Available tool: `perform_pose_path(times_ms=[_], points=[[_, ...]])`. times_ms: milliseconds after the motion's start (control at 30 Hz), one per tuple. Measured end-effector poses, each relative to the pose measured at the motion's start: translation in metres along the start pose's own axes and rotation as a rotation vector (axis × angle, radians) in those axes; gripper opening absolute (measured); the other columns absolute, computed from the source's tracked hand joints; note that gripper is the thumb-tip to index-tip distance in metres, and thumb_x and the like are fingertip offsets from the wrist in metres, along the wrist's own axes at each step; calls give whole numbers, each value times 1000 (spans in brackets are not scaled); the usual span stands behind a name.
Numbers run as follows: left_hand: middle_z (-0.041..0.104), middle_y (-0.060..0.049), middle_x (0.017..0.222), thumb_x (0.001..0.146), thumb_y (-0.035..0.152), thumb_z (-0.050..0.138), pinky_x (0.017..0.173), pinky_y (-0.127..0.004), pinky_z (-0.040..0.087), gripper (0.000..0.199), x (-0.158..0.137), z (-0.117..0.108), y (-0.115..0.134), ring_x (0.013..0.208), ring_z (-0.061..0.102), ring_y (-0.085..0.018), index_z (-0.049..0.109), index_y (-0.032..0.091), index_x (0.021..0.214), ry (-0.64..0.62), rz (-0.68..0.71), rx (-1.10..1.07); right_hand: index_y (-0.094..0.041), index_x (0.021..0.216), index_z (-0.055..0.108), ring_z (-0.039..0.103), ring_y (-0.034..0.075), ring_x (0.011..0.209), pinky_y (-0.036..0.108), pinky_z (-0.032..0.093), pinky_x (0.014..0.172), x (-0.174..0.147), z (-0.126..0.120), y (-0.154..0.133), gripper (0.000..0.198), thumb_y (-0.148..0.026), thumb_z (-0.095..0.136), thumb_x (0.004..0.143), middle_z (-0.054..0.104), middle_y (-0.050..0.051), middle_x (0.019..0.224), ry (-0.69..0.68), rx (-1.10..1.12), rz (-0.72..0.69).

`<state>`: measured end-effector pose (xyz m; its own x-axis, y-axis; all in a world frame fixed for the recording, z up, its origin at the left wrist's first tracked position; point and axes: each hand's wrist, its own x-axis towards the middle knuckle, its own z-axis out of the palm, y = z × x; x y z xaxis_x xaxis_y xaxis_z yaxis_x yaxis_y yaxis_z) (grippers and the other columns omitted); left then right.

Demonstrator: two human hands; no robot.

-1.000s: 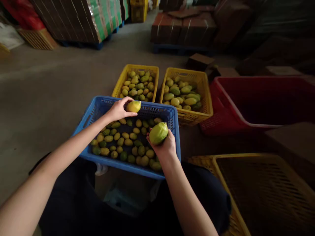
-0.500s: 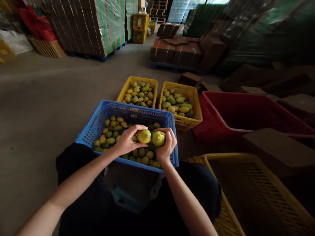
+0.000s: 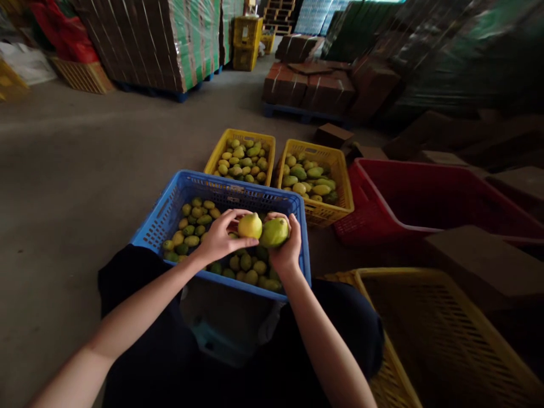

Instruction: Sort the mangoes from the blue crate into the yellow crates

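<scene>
My left hand (image 3: 223, 237) is closed round a yellow lemon (image 3: 250, 226), its nubbed tip turned upward. In my right hand (image 3: 289, 249) rests a greener lemon (image 3: 275, 233), gripped between thumb and fingers. The two fruits are side by side, close together, above the blue crate (image 3: 159, 212). Inside that crate lie many yellow and green lemons (image 3: 192, 241), a cluster at the left and more below my hands. My hands and forearms hide part of the crate's middle.
Beyond the blue crate stand two yellow crates (image 3: 216, 150) (image 3: 340, 195) of lemons. A red bin (image 3: 369, 198) is to the right, with a yellow basket (image 3: 399, 275) nearer my right knee. Cardboard boxes (image 3: 488, 255) lie at the right; wrapped pallet stacks (image 3: 199, 51) stand behind.
Both lemons have been turned in my fingers: the left one now shows its tip upward, the right one its side. My hands stay over the blue crate. The view has shifted slightly.
</scene>
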<state>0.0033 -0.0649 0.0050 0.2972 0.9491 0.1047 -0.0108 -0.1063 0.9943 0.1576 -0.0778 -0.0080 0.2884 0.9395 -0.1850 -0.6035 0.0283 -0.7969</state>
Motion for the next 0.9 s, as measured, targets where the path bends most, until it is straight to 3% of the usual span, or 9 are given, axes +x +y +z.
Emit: perform_pose_path(times_ms=[100,200,300,467,600,733,900], points=[[65,-4,89,66,30,78,70,-23,49,35,4,5,-4,80,62,-16,63,19,95,92,-266,-389,-18,80,65,59,14,57,25,48,52,4,1,-2,26,-41,55,77,65,-2,67,-45,141,239],[67,-5,82,77,31,62,66,-22,50,19,7,5,-2,75,64,-15,62,15,89,174,-477,-721,-18,83,64,64,17,59,25,47,46,4,1,-3,21,-37,57,77,67,0,71,-85,181,306],[69,-11,81,82,33,46,63,-26,53,27,9,1,3,70,65,-18,63,12,88,192,-594,-894,-18,79,61,63,16,55,23,44,40,6,-1,0,16,-34,60,74,66,1,67,-68,184,359],[66,-8,69,84,34,41,42,-20,43,28,13,-5,5,57,63,-17,61,13,87,285,-647,-933,-20,71,57,54,14,43,22,38,34,11,-3,7,25,-43,54,76,63,2,56,-41,152,406],[64,-6,62,85,42,44,39,-21,41,33,16,-4,-1,43,55,-13,61,14,84,280,-683,-930,-20,69,55,48,12,38,20,29,29,13,-1,13,26,-45,53,75,60,1,52,-2,118,402],[62,-8,54,90,35,32,37,-22,40,39,18,0,-6,36,49,-12,62,11,82,289,-811,-862,-19,71,56,51,13,40,21,33,30,13,1,18,21,-40,57,74,59,-1,52,104,42,398],[55,-2,47,91,29,29,34,-20,35,34,21,6,-9,31,44,-11,56,15,77,385,-817,-808,-19,64,52,44,11,33,22,30,28,12,1,18,25,-40,52,77,58,-1,50,-34,80,476]])
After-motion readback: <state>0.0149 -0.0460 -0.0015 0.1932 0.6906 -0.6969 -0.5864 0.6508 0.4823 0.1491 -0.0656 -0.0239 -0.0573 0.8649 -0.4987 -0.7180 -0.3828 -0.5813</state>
